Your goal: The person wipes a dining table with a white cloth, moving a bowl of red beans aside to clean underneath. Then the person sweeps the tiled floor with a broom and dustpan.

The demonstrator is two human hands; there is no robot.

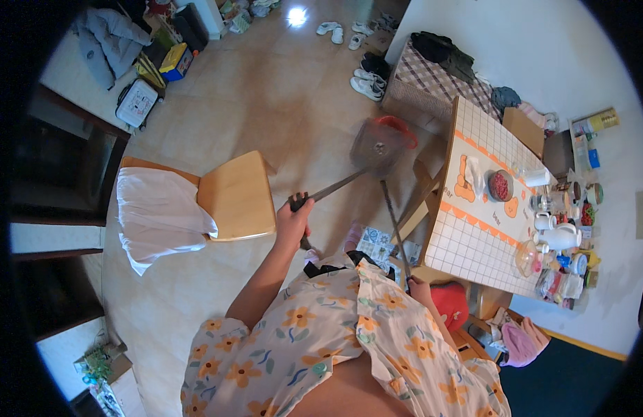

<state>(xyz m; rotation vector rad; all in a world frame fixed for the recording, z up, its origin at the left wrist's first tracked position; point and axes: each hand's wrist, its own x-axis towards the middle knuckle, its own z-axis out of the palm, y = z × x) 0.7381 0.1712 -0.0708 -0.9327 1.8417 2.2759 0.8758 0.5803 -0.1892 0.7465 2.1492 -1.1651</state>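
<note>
My left hand (294, 221) grips a dark long handle (338, 186). The handle runs up and right to a blurred grey dustpan-like piece (371, 156), with small pale bits showing at its middle. A red rim (405, 136), apparently of a bin, shows beside and partly behind the grey piece. Whether the two touch, I cannot tell. At the table's near left corner, my right hand (419, 292) is closed around a thin dark rod (394, 224). The rod's far end reaches just below the grey piece. Its type is unclear.
The table (441, 250) on the right carries a bowl of red food (500, 186), jugs and jars. A wooden chair (240, 200) with white cloth (159, 208) stands left. Shoes (367, 86) lie ahead by a checked couch (431, 78). A patterned mat (376, 245) lies near my feet.
</note>
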